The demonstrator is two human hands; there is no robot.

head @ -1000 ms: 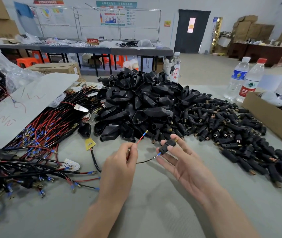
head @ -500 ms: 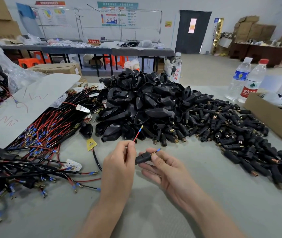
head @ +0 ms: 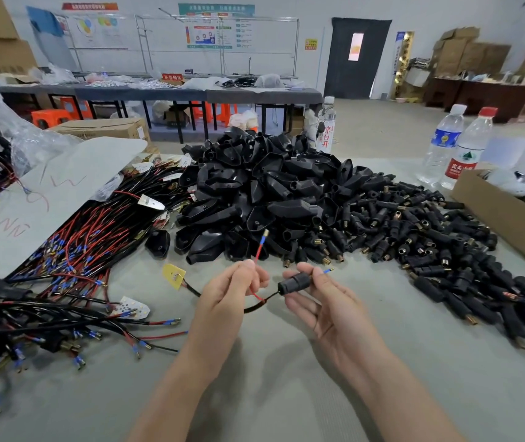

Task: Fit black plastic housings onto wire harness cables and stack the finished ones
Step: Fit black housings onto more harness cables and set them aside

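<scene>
Left hand (head: pixel 229 301): thumb and fingertips pinched tight on the red wire (head: pixel 258 252), just below the housing heap (head: pixel 264 193); remaining fingers curled in.
Red wire: rises from the pinch, tilted right, blue-sleeved terminal at its tip against the foot of the heap.
Right hand (head: pixel 328 301): palm up, thumb and forefinger clamped on a small black cylindrical housing (head: pixel 294 283); other fingers spread loose beneath.
Small housing: lies roughly level, in front of the heap, just right of the left hand; the black wire's blue tip (head: pixel 328 270) pokes out its right end.
Black cable (head: pixel 254 306): sags between the two hands, runs left to a yellow tag (head: pixel 174 275) on the table (head: pixel 286 393).
Loose barrel connectors (head: pixel 430 244): spread right of the heap.
Harness bundles (head: pixel 72 250): left of the heap, red and black.
</scene>
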